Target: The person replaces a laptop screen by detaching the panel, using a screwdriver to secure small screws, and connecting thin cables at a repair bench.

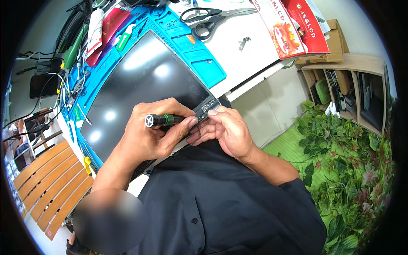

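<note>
A dark, glossy screen panel (140, 80) lies slanted across a blue work mat (206, 70). My left hand (148, 131) is closed around a screwdriver (169, 119) with a black handle and a green ring. Its tip points toward the panel's near right corner, though my fingers hide the very end. Small metal fittings (207, 106) show at that corner. Pinching the same corner is my right hand (231, 131), thumb on top and fingers curled underneath. On the white tabletop beyond lies a small metal bracket (244, 43).
Large black-handled scissors (212, 21) rest at the back, beside a red and white box (293, 29). Cables and tools, one a green-handled tool (76, 46), crowd the left. A wooden slatted seat (51, 182) stands lower left; a shelf (346, 85) and leafy plants (344, 161) are right.
</note>
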`<action>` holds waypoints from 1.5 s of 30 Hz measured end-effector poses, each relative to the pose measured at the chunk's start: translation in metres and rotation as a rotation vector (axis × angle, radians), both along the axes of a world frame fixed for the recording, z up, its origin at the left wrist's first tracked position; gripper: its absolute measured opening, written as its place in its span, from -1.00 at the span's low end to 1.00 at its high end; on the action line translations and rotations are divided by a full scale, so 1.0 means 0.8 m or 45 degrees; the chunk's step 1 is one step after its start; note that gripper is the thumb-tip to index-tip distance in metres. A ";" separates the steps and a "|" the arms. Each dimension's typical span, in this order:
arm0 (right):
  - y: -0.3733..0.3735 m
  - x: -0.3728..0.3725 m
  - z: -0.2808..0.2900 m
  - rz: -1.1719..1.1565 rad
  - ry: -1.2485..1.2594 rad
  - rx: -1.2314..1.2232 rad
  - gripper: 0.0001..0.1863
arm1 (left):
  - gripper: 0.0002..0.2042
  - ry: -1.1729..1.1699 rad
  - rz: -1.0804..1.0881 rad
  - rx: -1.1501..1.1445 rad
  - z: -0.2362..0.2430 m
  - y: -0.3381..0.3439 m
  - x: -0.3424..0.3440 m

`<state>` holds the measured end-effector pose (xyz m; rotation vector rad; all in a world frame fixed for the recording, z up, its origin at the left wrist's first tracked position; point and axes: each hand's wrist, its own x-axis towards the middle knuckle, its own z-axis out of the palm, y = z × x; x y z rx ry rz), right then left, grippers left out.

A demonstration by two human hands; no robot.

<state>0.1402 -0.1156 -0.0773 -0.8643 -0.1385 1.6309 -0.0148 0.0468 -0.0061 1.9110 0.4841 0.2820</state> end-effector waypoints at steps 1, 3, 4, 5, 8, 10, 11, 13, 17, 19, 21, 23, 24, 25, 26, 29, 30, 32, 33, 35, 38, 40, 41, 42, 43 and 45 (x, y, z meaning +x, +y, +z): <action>0.000 0.000 0.000 -0.008 0.010 0.021 -0.50 | -0.93 -0.002 -0.001 0.009 -0.001 0.000 0.000; 0.000 0.000 -0.002 -0.019 0.030 0.064 -0.45 | -0.93 -0.004 0.002 0.022 -0.001 0.000 -0.001; 0.000 0.000 -0.004 -0.021 0.048 0.065 -0.44 | -0.93 -0.004 0.005 0.025 -0.001 -0.001 -0.001; -0.001 -0.001 -0.007 -0.023 0.065 0.065 -0.43 | -0.93 -0.003 0.009 0.029 -0.001 -0.001 -0.002; -0.001 0.000 -0.007 -0.029 0.070 0.041 -0.42 | -0.93 -0.030 -0.032 0.102 0.000 0.000 -0.001; -0.002 0.000 -0.005 -0.032 0.045 0.021 -0.42 | -0.93 -0.068 -0.045 0.120 0.000 0.000 -0.001; -0.003 0.000 -0.004 -0.037 0.025 0.014 -0.42 | -0.93 -0.088 -0.053 0.130 -0.001 0.000 -0.001; -0.002 -0.001 -0.003 -0.040 0.011 -0.001 -0.42 | -0.92 -0.091 0.001 0.079 -0.001 -0.004 -0.002; -0.002 -0.002 -0.002 -0.049 0.003 -0.006 -0.43 | -0.96 -0.077 0.017 0.069 -0.006 -0.008 0.001; -0.002 -0.002 -0.002 -0.052 0.003 0.001 -0.43 | -0.97 -0.082 -0.006 0.085 -0.006 -0.007 0.002; -0.003 -0.002 -0.004 -0.046 0.011 0.012 -0.44 | -0.97 -0.092 -0.020 0.094 -0.007 -0.007 0.003; -0.002 -0.003 -0.002 -0.056 -0.009 -0.007 -0.45 | -0.96 -0.105 -0.028 0.096 -0.007 -0.007 0.003; -0.002 -0.002 0.000 -0.058 -0.018 -0.015 -0.45 | -0.96 -0.110 -0.011 0.087 -0.008 -0.007 0.003; -0.002 -0.002 0.000 -0.054 -0.017 -0.014 -0.45 | -0.96 -0.115 0.006 0.079 -0.009 -0.008 0.003; -0.002 -0.002 0.000 -0.050 -0.015 -0.013 -0.45 | -0.96 -0.120 0.024 0.070 -0.010 -0.009 0.002; -0.003 -0.004 -0.002 -0.072 0.013 -0.031 -0.45 | -0.97 -0.081 0.017 0.055 -0.010 -0.007 0.002; -0.004 -0.005 -0.003 -0.086 0.025 -0.039 -0.45 | -0.97 -0.079 0.000 0.072 -0.009 -0.006 0.002; -0.004 -0.004 -0.006 -0.070 0.020 -0.022 -0.45 | -0.97 -0.075 -0.035 0.105 -0.007 -0.004 0.004; -0.004 -0.004 -0.007 -0.061 0.019 -0.013 -0.45 | -0.97 -0.067 -0.033 0.093 -0.007 -0.004 0.004; -0.002 -0.002 -0.004 -0.053 0.016 0.004 -0.44 | -0.96 -0.052 -0.028 0.069 -0.008 -0.005 0.003; -0.001 -0.002 -0.002 -0.046 0.007 0.004 -0.43 | -0.96 -0.043 -0.043 0.087 -0.008 -0.004 0.003; -0.001 -0.002 -0.001 -0.046 0.009 0.007 -0.42 | -0.96 -0.014 -0.035 0.051 -0.006 -0.005 0.004; -0.001 -0.002 -0.001 -0.048 0.017 0.014 -0.42 | -0.96 0.000 -0.032 0.034 -0.006 -0.005 0.004; 0.000 -0.002 -0.001 -0.049 0.024 0.022 -0.42 | -0.97 0.000 0.016 -0.019 -0.006 -0.007 0.004; 0.000 -0.002 0.000 -0.047 0.019 0.025 -0.42 | -0.96 -0.001 0.065 -0.072 -0.008 -0.011 0.004; 0.001 -0.002 0.003 -0.044 0.008 0.033 -0.42 | -0.94 -0.009 0.100 -0.095 -0.009 -0.013 0.003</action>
